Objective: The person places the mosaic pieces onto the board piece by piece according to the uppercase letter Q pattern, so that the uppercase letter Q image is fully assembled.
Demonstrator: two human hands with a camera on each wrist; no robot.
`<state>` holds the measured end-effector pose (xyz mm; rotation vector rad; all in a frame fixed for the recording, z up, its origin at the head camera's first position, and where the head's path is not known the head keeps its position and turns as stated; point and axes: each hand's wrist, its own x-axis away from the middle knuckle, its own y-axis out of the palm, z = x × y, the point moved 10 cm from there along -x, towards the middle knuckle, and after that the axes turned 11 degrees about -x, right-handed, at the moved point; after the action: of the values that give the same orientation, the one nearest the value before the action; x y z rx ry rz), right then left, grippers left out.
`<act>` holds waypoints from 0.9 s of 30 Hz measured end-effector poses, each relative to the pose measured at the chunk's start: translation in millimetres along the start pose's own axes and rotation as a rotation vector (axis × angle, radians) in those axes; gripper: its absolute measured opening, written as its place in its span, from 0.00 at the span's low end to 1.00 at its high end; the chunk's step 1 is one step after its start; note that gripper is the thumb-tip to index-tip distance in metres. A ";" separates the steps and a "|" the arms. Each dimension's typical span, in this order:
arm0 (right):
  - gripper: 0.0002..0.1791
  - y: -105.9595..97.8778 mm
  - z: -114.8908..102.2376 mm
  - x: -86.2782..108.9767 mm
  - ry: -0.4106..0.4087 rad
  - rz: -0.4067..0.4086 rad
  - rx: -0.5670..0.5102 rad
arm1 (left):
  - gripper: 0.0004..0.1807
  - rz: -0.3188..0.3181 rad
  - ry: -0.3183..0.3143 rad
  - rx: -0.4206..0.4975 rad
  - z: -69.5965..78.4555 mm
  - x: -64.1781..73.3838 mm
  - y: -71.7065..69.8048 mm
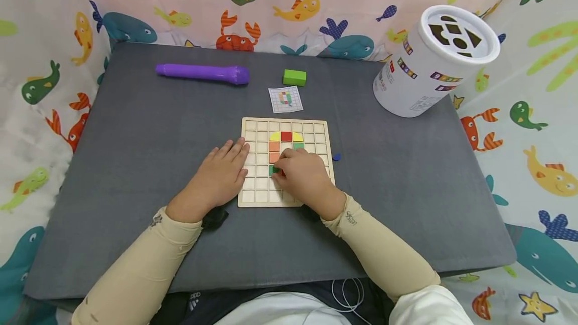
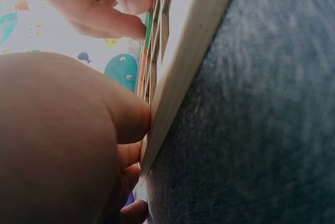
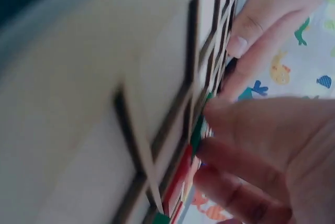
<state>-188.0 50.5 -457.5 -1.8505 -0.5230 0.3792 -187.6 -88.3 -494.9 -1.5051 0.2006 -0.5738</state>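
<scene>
A light wooden grid board point(image 1: 253, 197) lies on the grey table, with red, orange, yellow and green tiles set in its middle squares. My left hand point(image 1: 220, 174) rests with straight fingers along the board's left edge; its thumb touches the wooden side in the left wrist view. Over the lower middle of the grid, my right hand point(image 1: 303, 174) pinches a small green tile point(image 1: 272, 170) between thumb and fingers, at its square. A red tile point(image 3: 177, 179) sits beside it in the right wrist view. The right hand hides part of the pattern.
Beyond the board lie a printed pattern card point(image 1: 286, 100), a green block point(image 1: 294, 77) and a purple marker-shaped stick point(image 1: 203, 73). A white tub point(image 1: 406, 84) with shape holes in its lid stands at the back right. A small blue piece point(image 1: 336, 157) lies by the board's right edge.
</scene>
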 end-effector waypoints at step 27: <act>0.13 -2.1 5.2 0.3 -0.042 -0.021 -0.132 | 0.35 -0.010 -0.003 -0.003 -1.2 -1.0 3.5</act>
<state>-190.7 55.4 -457.3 -1.9657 -0.6080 0.3778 -188.2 -89.0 -498.6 -1.5110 0.1919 -0.5790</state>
